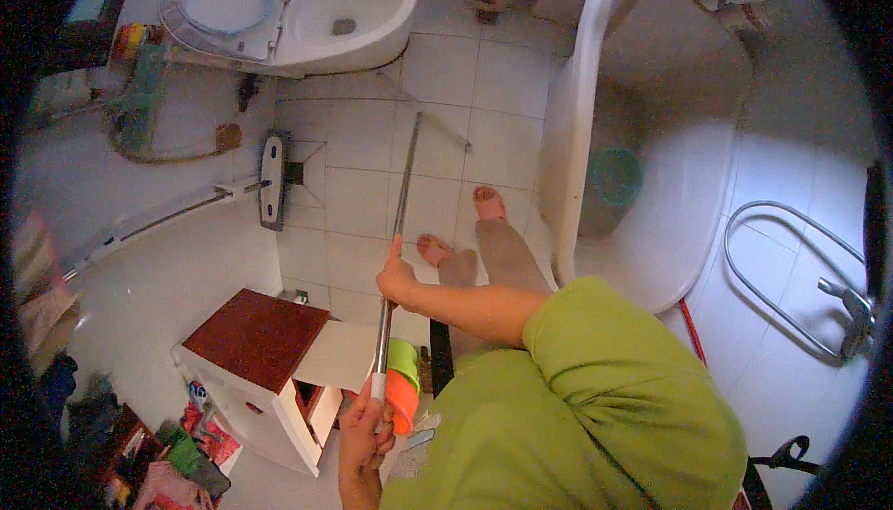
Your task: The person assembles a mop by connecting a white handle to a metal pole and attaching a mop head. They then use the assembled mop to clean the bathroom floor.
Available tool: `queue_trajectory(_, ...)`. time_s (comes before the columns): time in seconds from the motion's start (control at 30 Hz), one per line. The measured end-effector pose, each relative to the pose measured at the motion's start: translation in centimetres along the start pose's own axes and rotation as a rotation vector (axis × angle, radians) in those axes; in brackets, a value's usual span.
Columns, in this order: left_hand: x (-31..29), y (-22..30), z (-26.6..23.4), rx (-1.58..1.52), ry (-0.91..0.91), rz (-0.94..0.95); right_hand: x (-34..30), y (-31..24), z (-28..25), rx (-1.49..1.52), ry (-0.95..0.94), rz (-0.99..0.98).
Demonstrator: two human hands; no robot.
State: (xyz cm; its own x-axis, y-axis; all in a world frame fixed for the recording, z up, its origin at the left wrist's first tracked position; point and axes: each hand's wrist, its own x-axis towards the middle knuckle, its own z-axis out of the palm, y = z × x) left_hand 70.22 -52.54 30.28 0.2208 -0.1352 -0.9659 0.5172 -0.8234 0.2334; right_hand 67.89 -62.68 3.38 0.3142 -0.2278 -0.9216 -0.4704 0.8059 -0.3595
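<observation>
Both my hands are closed around the metal pole (403,198) of what looks like a long-handled floor squeegee. A thin, blurred bar (445,128) crosses the pole's far end on the tiled floor (358,133). My left hand (361,436) grips the pale handle end close to my body. Farther up, my right hand (398,279) wraps round the shaft, its thumb lying along it. Beneath the pole, near my left hand, are an orange bucket (403,403) and a green container (404,361). My feet in pink slippers (488,203) stand just right of the pole.
A white toilet (395,12) with its lid raised stands at the far left. The white bathtub (567,138) on the right holds a green basin (616,178). At left are a flat mop (273,180) leaning on the wall and a cabinet (256,333) with a dark red top.
</observation>
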Motion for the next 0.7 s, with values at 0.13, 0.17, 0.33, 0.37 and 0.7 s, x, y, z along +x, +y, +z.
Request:
queue_trajectory(0.13, 2.0, 0.4, -1.0, -0.040, -0.032, 0.066, 0.6, 1.6, -2.3, 0.055, 0.168, -0.115)
queue_trajectory(0.17, 2.7, 1.4, -0.6, 0.004, -0.059, 0.122, 5.3, 5.2, -2.9, 0.034, 0.223, -0.191)
queue_trajectory(0.33, 6.2, 3.3, -1.0, -0.022, -0.172, 0.376, -0.4, -1.1, -6.4, 0.466, 0.318, -0.072)
queue_trajectory(0.37, 7.3, 3.6, -1.3, -0.037, -0.227, 0.426, -1.7, -2.3, -7.5, 0.626, 0.321, -0.037)
queue_trajectory(0.7, 14.2, 1.9, -3.5, -0.091, -0.256, 1.047, 3.2, -0.6, -5.2, 0.595, 0.423, -0.098)
